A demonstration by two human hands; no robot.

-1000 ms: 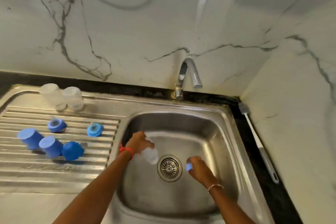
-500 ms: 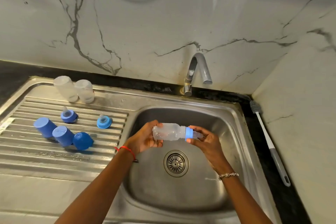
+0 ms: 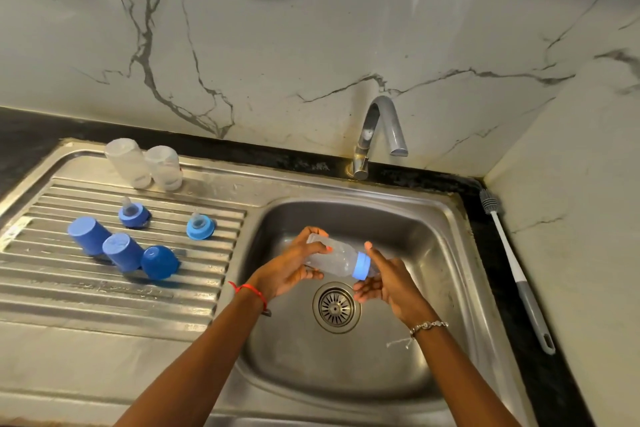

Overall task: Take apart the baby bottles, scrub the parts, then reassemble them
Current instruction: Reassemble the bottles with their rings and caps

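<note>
Bottle [image 3: 334, 259] tilted lower since, both hands gripping, perhaps three blue caps [image 3: 122, 251] aside

Teat end of bottle [image 3: 337, 258] hidden behind right hand [image 3: 388, 279]. Bottle base covered by left hand [image 3: 291, 269]. Both forearms cut off at bottom edge.
</note>
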